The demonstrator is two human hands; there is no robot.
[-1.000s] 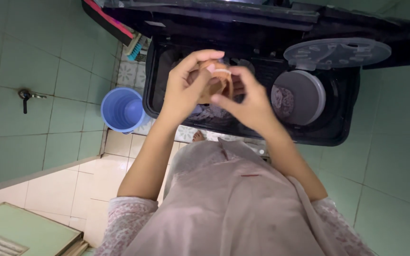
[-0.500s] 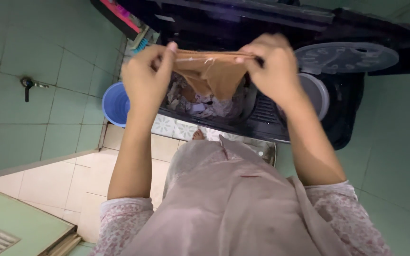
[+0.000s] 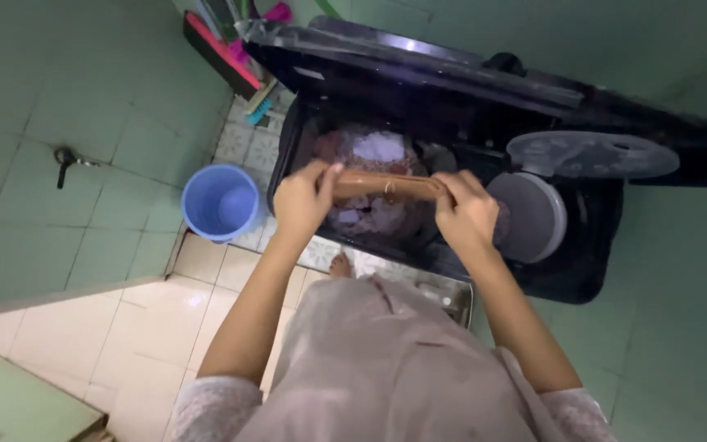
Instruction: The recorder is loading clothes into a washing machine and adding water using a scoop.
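Note:
A small brown garment [image 3: 382, 186] is stretched flat between both hands over the wash tub of a black twin-tub washing machine [image 3: 570, 274]. My left hand [image 3: 303, 200] pinches its left end. Gripping the right end is my right hand [image 3: 466, 211]. Below the garment the open tub [image 3: 370, 147] holds several wet clothes, pale and dark mixed.
The spin tub's round grey inner lid [image 3: 533, 214] lies at the right, with a clear round cover [image 3: 591, 154] raised behind it. A blue plastic bucket [image 3: 221, 202] stands on the floor left of the machine. Green tiled walls close in on both sides; a tap [image 3: 67, 160] sticks out at left.
The hands have dropped from face height toward the tub. The brown garment, hanging open half a second ago, is now pulled into a narrow flat band between them.

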